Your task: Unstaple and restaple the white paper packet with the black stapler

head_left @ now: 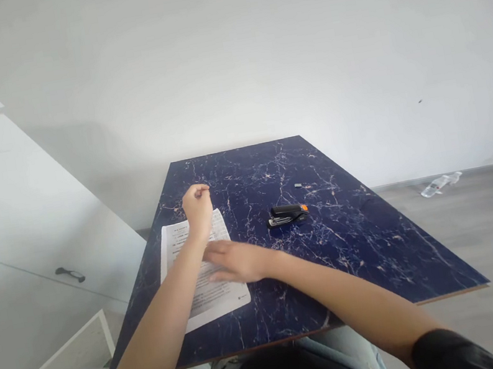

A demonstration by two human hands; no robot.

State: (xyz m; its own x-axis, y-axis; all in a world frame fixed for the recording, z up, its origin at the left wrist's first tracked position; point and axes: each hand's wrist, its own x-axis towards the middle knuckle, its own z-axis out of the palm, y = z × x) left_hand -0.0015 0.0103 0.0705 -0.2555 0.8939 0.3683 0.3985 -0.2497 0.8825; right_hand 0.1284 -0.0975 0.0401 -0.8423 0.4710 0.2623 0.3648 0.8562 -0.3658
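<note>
Paper (220, 294) covered with lines of print is laid on the near left part of the dark blue, pale-veined surface (362, 253). The right hand (235, 262) is placed palm down over the page's right side, opened out with its fingers extended and slightly parted; nothing is seen to be gripped by it. The left hand (197, 204) is held at the paper's far edge with its fingers curled inward; how tightly they are closed, and whether anything is pinched there, cannot be told. Part of the page is hidden by the left forearm (168, 311). To the right, apart from both hands, a black stapler (287, 215) with an orange end is set down. Beyond it, a small pale item (302, 186), too small to be identified, is seen.
</note>
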